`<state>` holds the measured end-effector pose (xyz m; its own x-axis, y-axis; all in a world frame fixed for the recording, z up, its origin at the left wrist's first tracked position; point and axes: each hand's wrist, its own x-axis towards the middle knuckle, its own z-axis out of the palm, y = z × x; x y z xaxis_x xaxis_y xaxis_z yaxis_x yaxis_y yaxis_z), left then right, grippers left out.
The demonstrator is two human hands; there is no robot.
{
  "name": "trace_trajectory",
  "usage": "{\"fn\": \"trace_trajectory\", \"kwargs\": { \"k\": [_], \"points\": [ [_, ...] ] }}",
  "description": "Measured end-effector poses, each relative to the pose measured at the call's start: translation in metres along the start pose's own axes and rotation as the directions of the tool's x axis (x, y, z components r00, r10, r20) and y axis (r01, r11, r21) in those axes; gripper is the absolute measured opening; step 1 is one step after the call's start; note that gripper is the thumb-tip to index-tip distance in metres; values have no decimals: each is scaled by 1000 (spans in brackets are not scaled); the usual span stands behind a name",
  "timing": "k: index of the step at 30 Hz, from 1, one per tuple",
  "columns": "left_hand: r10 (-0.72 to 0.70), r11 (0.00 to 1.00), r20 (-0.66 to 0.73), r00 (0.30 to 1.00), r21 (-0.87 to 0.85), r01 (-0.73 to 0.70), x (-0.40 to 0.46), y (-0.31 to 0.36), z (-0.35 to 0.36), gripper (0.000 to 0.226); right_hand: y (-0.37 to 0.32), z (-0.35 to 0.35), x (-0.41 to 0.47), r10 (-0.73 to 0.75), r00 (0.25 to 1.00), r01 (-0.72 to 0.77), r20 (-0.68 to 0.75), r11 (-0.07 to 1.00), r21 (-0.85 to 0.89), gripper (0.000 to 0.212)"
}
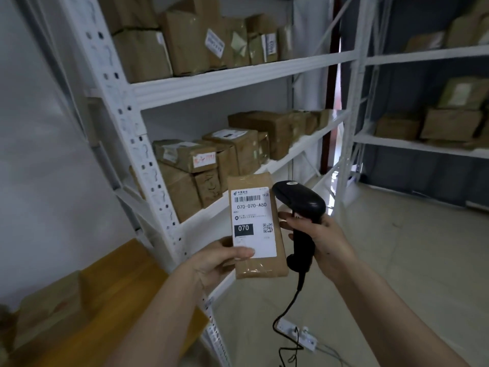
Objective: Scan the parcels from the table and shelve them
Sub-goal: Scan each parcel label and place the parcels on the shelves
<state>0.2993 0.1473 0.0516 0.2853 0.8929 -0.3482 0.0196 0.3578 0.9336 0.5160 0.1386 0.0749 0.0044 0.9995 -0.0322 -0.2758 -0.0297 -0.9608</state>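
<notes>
Parcel (254, 226) stands upright in front of the white rack (148, 165), gripped at its lower left by the left hand (219, 260), thumb laid across the bottom of the white label (252, 223) (it reads 070-070-A80, with a barcode above and a QR code lower right). Right hand (321, 242) is curled round the handle of a black scanner (299, 207), whose head sits just beside the parcel's upper right edge; one fingertip touches the parcel's right side. A black cable (291, 308) hangs from the handle down to a white power strip (296, 333) on the floor. Brown boxes (211, 160) fill the rack's shelves. A wooden table (111, 300) at lower left bears another box (50, 311).
</notes>
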Motion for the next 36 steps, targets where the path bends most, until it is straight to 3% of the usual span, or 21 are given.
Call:
{"fn": "trace_trajectory", "kwargs": {
  "k": [8, 14, 21, 24, 29, 33, 36],
  "points": [
    [103, 994, -64, 993, -39, -106, 93, 49, 42, 63, -30, -46, 69, -47, 998, 48, -47, 998, 28, 29],
    [193, 981, -116, 974, 10, -193, 180, 134, 56, 85, -76, -71, 157, -132, 988, 136, -78, 990, 43, 30],
    [268, 963, -95, 959, 36, -266, 257, 230, 70, 93, -126, -88, 236, -251, 960, 254, -128, 967, 10, 25],
    [267, 964, -67, 961, -2, -267, 276, 263, 85, 88, -146, -95, 259, -295, 948, 297, -121, 955, 2, 29],
    [356, 932, -130, 925, 118, -342, 295, 315, 106, 51, -183, -101, 295, -385, 920, 385, -76, 923, -10, 31],
    [472, 871, -181, 863, 250, -424, 310, 353, 119, 46, -213, -103, 335, -450, 890, 453, -68, 891, 32, 27],
    [541, 814, -163, 825, 350, -465, 329, 380, 128, 66, -238, -107, 371, -491, 870, 494, -50, 867, 64, 28]
  ]
}}
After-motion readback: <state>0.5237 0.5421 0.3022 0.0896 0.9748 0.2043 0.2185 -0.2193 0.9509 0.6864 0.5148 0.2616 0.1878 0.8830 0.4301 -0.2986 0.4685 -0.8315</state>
